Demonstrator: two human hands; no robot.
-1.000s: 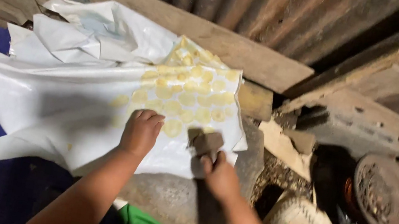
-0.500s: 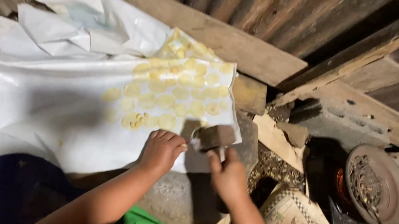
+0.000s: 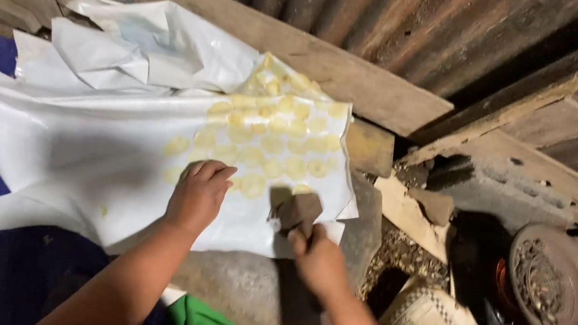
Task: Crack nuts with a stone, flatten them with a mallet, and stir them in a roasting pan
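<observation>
Since 1 second ago our left hand [image 3: 197, 193] has slid down the white sheet [image 3: 76, 137] below its yellow discs [image 3: 269, 144], lying flat, while our right hand [image 3: 317, 256] still grips the brown block [image 3: 298, 210] at the sheet's lower right edge.

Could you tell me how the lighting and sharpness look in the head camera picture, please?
Head view: the white plastic sheet is brightly lit and a little washed out near the top; the left hand and right hand throw soft shadows on it; the right side, around the round metal grate, sinks into darkness; edges look slightly soft overall.
</observation>
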